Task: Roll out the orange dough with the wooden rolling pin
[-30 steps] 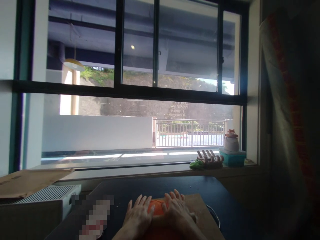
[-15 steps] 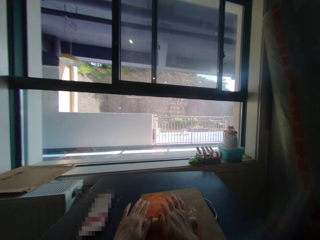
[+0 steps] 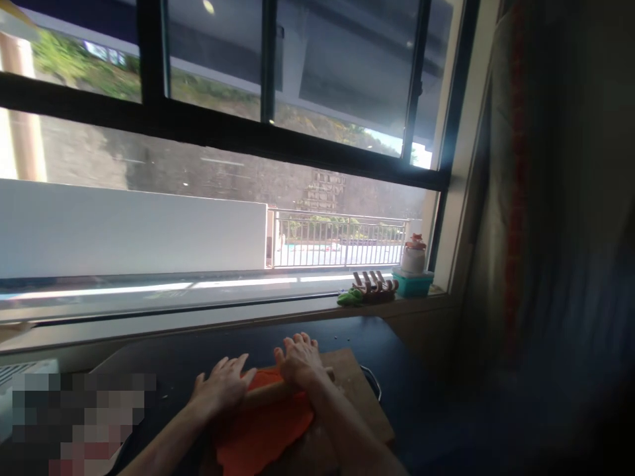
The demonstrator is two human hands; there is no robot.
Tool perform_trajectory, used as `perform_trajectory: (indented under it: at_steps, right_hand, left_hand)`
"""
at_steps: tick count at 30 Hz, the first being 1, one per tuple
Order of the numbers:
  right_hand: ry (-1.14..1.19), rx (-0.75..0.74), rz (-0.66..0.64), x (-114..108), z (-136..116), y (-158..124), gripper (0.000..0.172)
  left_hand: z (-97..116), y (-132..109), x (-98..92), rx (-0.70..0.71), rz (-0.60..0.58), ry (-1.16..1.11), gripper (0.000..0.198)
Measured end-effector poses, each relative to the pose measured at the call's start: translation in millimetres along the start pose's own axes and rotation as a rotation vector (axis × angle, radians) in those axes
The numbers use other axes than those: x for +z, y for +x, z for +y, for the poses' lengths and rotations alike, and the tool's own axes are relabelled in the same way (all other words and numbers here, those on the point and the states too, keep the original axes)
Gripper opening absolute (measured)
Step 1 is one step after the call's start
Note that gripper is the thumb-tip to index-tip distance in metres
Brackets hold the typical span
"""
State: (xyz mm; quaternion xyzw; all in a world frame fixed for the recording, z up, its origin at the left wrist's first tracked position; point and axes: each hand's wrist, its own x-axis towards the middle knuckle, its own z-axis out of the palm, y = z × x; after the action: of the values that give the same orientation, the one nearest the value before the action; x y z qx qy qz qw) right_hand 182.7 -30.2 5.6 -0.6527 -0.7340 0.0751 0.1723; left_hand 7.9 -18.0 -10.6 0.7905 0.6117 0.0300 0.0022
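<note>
A flat orange sheet of dough lies on a wooden board. Across it runs a wooden rolling pin, slightly tilted in view. My left hand rests on the pin's left end, fingers stretched forward and apart. Over the pin's right part, my right hand presses with its palm, its fingers reaching past the pin. Neither hand wraps round the pin. Part of the dough is hidden beneath the pin and my hands.
The board sits on a dark table below a wide window. On the sill stand a green object, a brown rack-like object and a teal box with a white jar on top. A metal loop shows beside the board.
The view has swung right and tilted. My hands have pushed forward with the rolling pin, from the dough's near part to its far part, and more dough shows on the near side.
</note>
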Motion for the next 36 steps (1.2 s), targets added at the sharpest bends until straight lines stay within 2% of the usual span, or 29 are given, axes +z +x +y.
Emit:
perform_trajectory:
  at_steps: [1, 4, 10, 13, 14, 16, 20, 23, 26, 30, 36]
  right_hand:
    - [0.007, -0.001, 0.006, -1, 0, 0, 0.051]
    - [0.031, -0.027, 0.022, -1, 0, -11, 0.051]
    - [0.034, -0.049, 0.021, 5, -4, -51, 0.045]
    - [0.040, -0.069, 0.034, 4, -5, -60, 0.046]
    - [0.043, -0.070, 0.035, 4, -5, -59, 0.047]
    - [0.042, -0.059, 0.027, 3, -5, -50, 0.046]
    - [0.017, -0.031, 0.012, 5, -2, -15, 0.047]
    - [0.003, -0.001, 0.017, 9, 0, 7, 0.047]
    - [-0.002, 0.014, 0.028, 12, 1, 14, 0.046]
    - [0.000, -0.023, 0.043, 14, 2, -4, 0.045]
    - [0.030, -0.075, 0.096, 24, 3, -52, 0.045]
  left_hand:
    - [-1, 1, 1.0, 0.003, -0.057, 0.044, 0.045]
    - [-2, -7, 3.0, 0.075, -0.097, 0.145, 0.049]
    - [3, -50, 13.2, 0.078, 0.066, 0.158, 0.053]
    - [7, -63, 14.4, 0.090, 0.084, 0.171, 0.052]
    - [9, -64, 12.8, 0.053, 0.105, 0.146, 0.050]
    - [13, -59, 7.1, -0.010, 0.136, 0.082, 0.051]
    - [13, -34, -5.3, -0.039, 0.082, -0.049, 0.050]
    - [9, -16, -8.8, -0.112, 0.063, -0.089, 0.054]
    - [8, -10, -8.6, -0.137, 0.038, -0.087, 0.057]
    - [12, -28, -8.2, -0.067, -0.003, -0.078, 0.055]
    - [19, -67, -3.0, -0.017, 0.055, 0.015, 0.058]
